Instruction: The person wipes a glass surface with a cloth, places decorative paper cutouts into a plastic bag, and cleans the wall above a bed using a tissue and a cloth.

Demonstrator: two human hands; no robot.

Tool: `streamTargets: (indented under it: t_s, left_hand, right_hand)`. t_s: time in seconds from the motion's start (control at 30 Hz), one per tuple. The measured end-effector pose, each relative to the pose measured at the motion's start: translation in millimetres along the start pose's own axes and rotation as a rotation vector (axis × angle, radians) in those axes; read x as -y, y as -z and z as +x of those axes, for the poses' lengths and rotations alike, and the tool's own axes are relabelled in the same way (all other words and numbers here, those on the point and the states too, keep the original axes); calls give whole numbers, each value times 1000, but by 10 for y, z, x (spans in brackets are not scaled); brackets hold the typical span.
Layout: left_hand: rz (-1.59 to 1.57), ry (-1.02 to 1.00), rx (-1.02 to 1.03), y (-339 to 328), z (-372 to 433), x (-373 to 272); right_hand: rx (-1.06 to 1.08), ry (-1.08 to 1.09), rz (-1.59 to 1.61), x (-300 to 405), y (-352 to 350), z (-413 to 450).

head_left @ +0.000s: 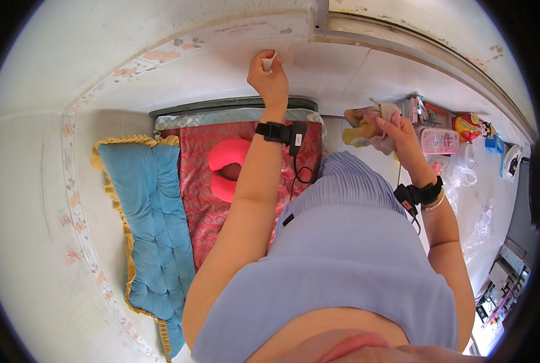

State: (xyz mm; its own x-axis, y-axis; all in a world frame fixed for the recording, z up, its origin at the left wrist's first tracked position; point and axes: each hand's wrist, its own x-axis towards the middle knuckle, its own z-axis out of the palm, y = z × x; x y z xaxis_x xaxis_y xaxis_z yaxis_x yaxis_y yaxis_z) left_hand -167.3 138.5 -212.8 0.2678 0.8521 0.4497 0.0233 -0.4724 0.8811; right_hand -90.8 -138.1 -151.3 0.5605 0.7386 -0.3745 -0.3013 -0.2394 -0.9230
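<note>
My left hand (268, 78) reaches up to the white tiled wall (329, 61). Its thumb and fingers pinch a small whitish piece (268, 62), perhaps paper or tape, close to the tile surface. A faint rectangular patch shows on the wall just right of the fingertips. My right hand (404, 138) grips a crumpled cloth (370, 125), pinkish beige with yellow and brown areas, held out to the right. The lower part of the cloth hangs from the fingers. Black straps with small cabled devices sit on both wrists.
Below my left arm lies a red patterned cover (197, 190) with a pink neck pillow (224, 190). A blue tufted cushion (152, 204) with yellow frill lies left. At right are a pink pencil case (438, 140), a red-and-yellow figurine (467, 128), a clear plastic bag (453, 181) and a blue box (494, 144).
</note>
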Motion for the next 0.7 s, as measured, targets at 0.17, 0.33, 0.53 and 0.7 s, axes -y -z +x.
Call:
streamTargets:
  t_s: [0.17,0.33,0.53,0.7]
  left_hand:
    - [144,-134,72,93,-180,105]
    - [-124,-36,13,23,-89,121]
    - [21,-178,-174,-136,-19,-38]
    - [118,-244,-192,-257,-94,36]
  right_hand:
    - [1,23,3,24,29,27]
    - [17,15,-12,70,12,76]
    - [23,34,-62,62,-2,43]
    - [16,20,-60,-31,78,50]
